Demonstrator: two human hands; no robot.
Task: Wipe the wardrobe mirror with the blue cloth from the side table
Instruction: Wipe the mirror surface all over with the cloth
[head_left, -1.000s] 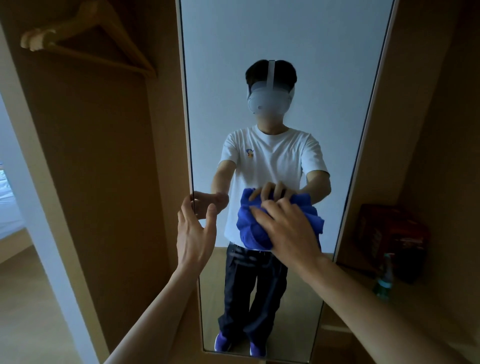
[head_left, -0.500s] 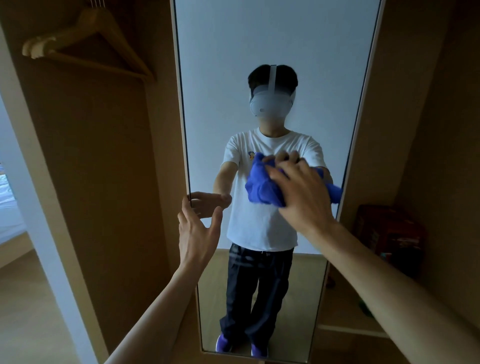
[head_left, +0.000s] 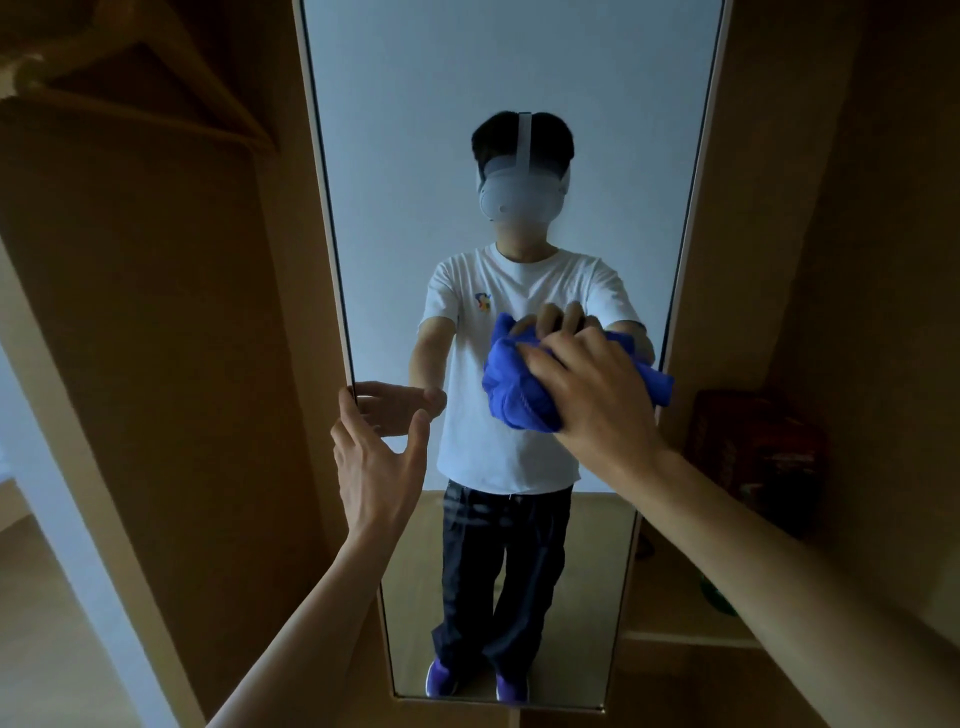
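The tall wardrobe mirror (head_left: 498, 78) fills the middle of the view between wooden panels and reflects me. My right hand (head_left: 597, 405) grips the bunched blue cloth (head_left: 514, 395) and presses it against the glass at mid height, right of centre. A fold of the cloth sticks out near the mirror's right edge. My left hand (head_left: 379, 457) is spread open, its fingertips touching the mirror's left frame and its thumb held apart over the glass.
A wooden hanger (head_left: 130, 67) hangs in the open wardrobe bay at the upper left. A dark red box (head_left: 753, 457) stands on a shelf to the right, with a green bottle (head_left: 719, 597) partly hidden behind my right forearm. Pale floor shows at the lower left.
My right hand carried the cloth up the glass from waist height to chest height of my reflection, then slightly down. The left hand stayed on the mirror's left edge.
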